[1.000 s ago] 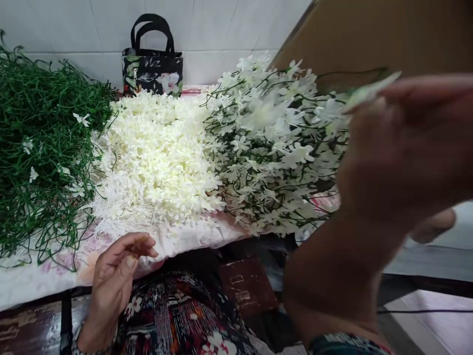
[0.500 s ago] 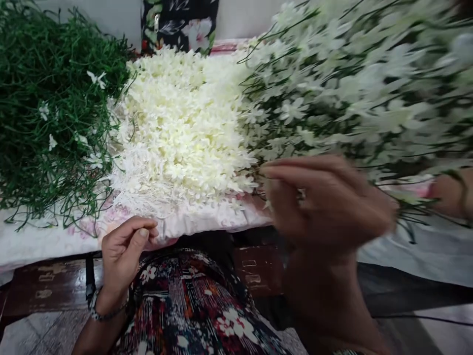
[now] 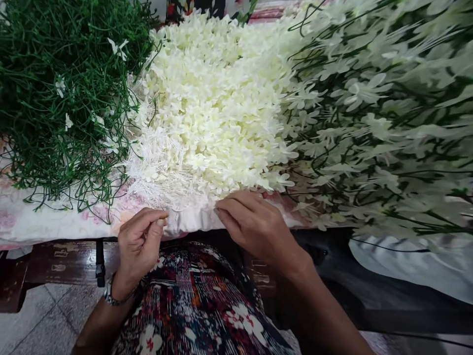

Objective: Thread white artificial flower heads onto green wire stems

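Note:
My left hand (image 3: pixel 140 241) is closed in a pinch just past the table's front edge, thumb against the curled index finger. Whatever it may hold is too small to make out. My right hand (image 3: pixel 256 224) reaches over the cloth edge at the front of a pile of loose cream-white artificial petals (image 3: pixel 221 113). Its fingers and thumb are pressed together, pointing left, and their tips hide anything between them. Fine white artificial stamens (image 3: pixel 158 167) lie in a heap at the pile's front left, beyond my left hand.
On the left rises a heap of green artificial stems (image 3: pixel 70 98) with a few white flowers caught in it. White flowers on green stems (image 3: pixel 369 133) form a large mass at the right. A pink-flowered cloth (image 3: pixel 92 217) covers the table, above a dark wooden bench (image 3: pixel 62 266).
My right hand has come down and left from the white flowers at the right to the front of the petal pile. My left hand keeps its pinch. The view has shifted.

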Available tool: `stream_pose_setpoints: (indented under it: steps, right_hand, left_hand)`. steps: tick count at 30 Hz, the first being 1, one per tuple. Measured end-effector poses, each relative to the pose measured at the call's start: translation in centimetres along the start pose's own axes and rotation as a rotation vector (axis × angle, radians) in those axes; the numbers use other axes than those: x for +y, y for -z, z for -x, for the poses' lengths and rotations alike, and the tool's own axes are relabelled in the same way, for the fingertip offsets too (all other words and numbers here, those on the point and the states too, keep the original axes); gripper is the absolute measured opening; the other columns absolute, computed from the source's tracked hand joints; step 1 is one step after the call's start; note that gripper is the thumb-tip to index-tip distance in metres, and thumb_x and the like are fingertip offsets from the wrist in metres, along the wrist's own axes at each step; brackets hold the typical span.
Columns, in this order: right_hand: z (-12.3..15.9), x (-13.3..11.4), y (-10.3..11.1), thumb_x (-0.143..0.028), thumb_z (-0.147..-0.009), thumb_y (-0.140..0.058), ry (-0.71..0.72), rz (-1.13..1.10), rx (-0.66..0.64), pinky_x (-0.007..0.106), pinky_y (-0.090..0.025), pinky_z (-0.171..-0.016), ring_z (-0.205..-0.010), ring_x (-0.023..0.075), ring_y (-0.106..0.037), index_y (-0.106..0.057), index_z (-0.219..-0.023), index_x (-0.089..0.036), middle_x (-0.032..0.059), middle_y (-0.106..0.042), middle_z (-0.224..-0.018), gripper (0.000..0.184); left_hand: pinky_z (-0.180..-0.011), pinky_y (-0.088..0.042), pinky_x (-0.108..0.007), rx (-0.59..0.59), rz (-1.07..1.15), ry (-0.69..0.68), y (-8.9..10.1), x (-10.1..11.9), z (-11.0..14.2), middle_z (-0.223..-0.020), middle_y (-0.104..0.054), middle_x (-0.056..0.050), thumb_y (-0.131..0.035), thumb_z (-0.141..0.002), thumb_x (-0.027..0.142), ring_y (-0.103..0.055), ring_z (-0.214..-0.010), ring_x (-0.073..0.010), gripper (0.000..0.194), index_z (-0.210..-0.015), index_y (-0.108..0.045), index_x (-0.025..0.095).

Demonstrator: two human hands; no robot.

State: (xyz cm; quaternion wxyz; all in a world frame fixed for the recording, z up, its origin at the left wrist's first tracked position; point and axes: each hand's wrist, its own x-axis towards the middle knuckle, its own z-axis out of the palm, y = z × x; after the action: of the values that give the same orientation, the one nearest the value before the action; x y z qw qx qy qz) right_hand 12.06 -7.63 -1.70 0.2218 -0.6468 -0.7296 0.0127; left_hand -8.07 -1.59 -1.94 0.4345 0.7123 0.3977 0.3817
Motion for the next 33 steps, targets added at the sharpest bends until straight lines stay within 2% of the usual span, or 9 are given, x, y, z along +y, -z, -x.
stream_pose_setpoints:
  steps: [4, 8, 10, 11, 15, 20, 24, 28, 33]
  right_hand:
    - [0.0, -0.7, 0.3, -0.011, -0.073, -0.052, -0.122, -0.428, 0.146, 0.023, -0.042, -0.059, -0.065, 0.0103, -0.052, -0.055, -0.077, -0.017, 0.0018, -0.055, -0.069, 0.008]
    - [-0.5, -2.4, -0.6, -0.011, -0.073, -0.052, -0.174, -0.827, 0.124, 0.023, -0.041, -0.055, -0.061, 0.0089, -0.051, -0.054, -0.076, -0.018, -0.0010, -0.053, -0.066, 0.008]
    - [-0.8, -3.1, -1.2, -0.011, -0.073, -0.052, -0.166, -0.912, 0.116, 0.023, -0.041, -0.055, -0.061, 0.0086, -0.051, -0.055, -0.077, -0.017, -0.0010, -0.053, -0.067, 0.008]
    - [-0.9, -3.4, -1.6, -0.011, -0.073, -0.052, -0.166, -0.919, 0.126, 0.023, -0.041, -0.055, -0.061, 0.0086, -0.051, -0.055, -0.077, -0.017, -0.0011, -0.053, -0.066, 0.008]
    - [-1.3, -3.7, -2.1, -0.012, -0.074, -0.051, -0.132, -0.837, 0.131, 0.023, -0.043, -0.056, -0.063, 0.0091, -0.052, -0.055, -0.081, -0.017, -0.0004, -0.055, -0.069, 0.009]
    - [-2.8, -3.4, -2.0, -0.010, -0.073, -0.051, 0.014, -0.541, 0.172, 0.022, -0.044, -0.059, -0.067, 0.0100, -0.052, -0.054, -0.086, -0.015, 0.0028, -0.057, -0.073, 0.015]
    - [-5.2, -3.8, -2.5, -0.009, -0.075, -0.047, 0.193, -0.284, 0.176, 0.023, -0.043, -0.061, -0.070, 0.0122, -0.051, -0.057, -0.085, -0.013, 0.0063, -0.056, -0.074, 0.015]
    - [-7.0, -4.7, -3.5, -0.012, -0.078, -0.042, 0.283, -0.033, 0.067, 0.026, -0.039, -0.060, -0.068, 0.0143, -0.046, -0.058, -0.077, -0.015, 0.0065, -0.053, -0.072, 0.017]
    - [-7.0, -4.8, -3.9, -0.011, -0.077, -0.041, 0.264, 0.048, 0.013, 0.026, -0.036, -0.061, -0.067, 0.0143, -0.042, -0.056, -0.070, -0.014, 0.0060, -0.051, -0.071, 0.017]
  left_hand:
    - [-0.058, -0.045, -0.022, -0.034, 0.028, -0.023, -0.8, 0.2, 0.1, -0.078, -0.057, -0.004, -0.050, -0.075, 0.009, -0.055, -0.068, -0.0111, 0.022, -0.093, -0.059, 0.017]
    - [-0.056, -0.046, -0.022, -0.195, 0.105, -0.002, -2.3, 1.0, 0.1, -0.094, -0.054, -0.007, -0.049, -0.076, 0.012, -0.053, -0.068, -0.0105, 0.030, -0.105, -0.052, 0.019]
    - [-0.055, -0.045, -0.022, -0.231, 0.136, 0.051, -2.9, 1.1, 0.0, -0.088, -0.055, -0.006, -0.048, -0.077, 0.014, -0.052, -0.065, -0.0100, 0.022, -0.097, -0.053, 0.018]
    - [-0.053, -0.044, -0.021, -0.210, 0.144, 0.082, -3.1, 1.0, 0.0, -0.081, -0.055, -0.004, -0.048, -0.077, 0.015, -0.051, -0.062, -0.0094, 0.017, -0.093, -0.054, 0.017]
    - [-0.046, -0.040, -0.019, -0.104, 0.135, 0.163, -3.2, 0.2, 0.2, -0.064, -0.051, 0.000, -0.047, -0.077, 0.015, -0.047, -0.052, -0.0076, 0.006, -0.079, -0.053, 0.017]
    - [-0.049, -0.040, -0.019, 0.048, 0.066, 0.128, -1.5, -0.3, 0.6, -0.067, -0.050, 0.001, -0.048, -0.075, 0.012, -0.047, -0.053, -0.0069, 0.007, -0.078, -0.052, 0.017]
    - [-0.060, -0.043, -0.023, 0.152, -0.026, 0.053, 0.4, -0.5, 0.2, -0.074, -0.053, -0.001, -0.049, -0.072, 0.008, -0.052, -0.068, -0.0109, 0.009, -0.075, -0.053, 0.016]
    - [-0.073, -0.045, -0.029, 0.163, -0.061, 0.020, 1.3, -1.1, -0.5, -0.086, -0.056, -0.003, -0.049, -0.071, 0.006, -0.055, -0.081, -0.0138, 0.011, -0.073, -0.054, 0.016]
    - [-0.077, -0.046, -0.031, 0.141, -0.088, 0.025, 1.2, -1.4, -1.0, -0.090, -0.058, -0.004, -0.048, -0.069, 0.004, -0.055, -0.086, -0.0149, 0.013, -0.071, -0.053, 0.016]
